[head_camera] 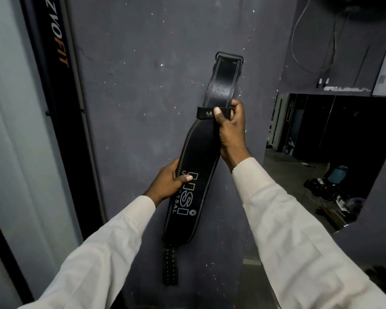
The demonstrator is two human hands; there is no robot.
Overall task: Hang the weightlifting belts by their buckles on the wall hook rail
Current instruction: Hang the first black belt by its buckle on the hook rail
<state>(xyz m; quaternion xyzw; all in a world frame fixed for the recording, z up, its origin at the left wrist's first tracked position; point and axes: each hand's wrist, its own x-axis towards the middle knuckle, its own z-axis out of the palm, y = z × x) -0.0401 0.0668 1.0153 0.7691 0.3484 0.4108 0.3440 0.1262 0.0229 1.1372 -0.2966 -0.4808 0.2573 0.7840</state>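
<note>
Belt [201, 157] against wall [143, 85], buckle [229, 56] uppermost. Right hand [231, 130] closed on keeper loop, left hand [169, 181] gripping wide section. No hook visible; buckle unseated, release risks drop.

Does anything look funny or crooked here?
The black belt leans slanted against the grey wall, buckle up top, held by both hands. The wall is chipped with white specks. No hook shows.

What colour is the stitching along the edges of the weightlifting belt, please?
White, against the black leather of the belt; the head view shows it clearly.
</note>
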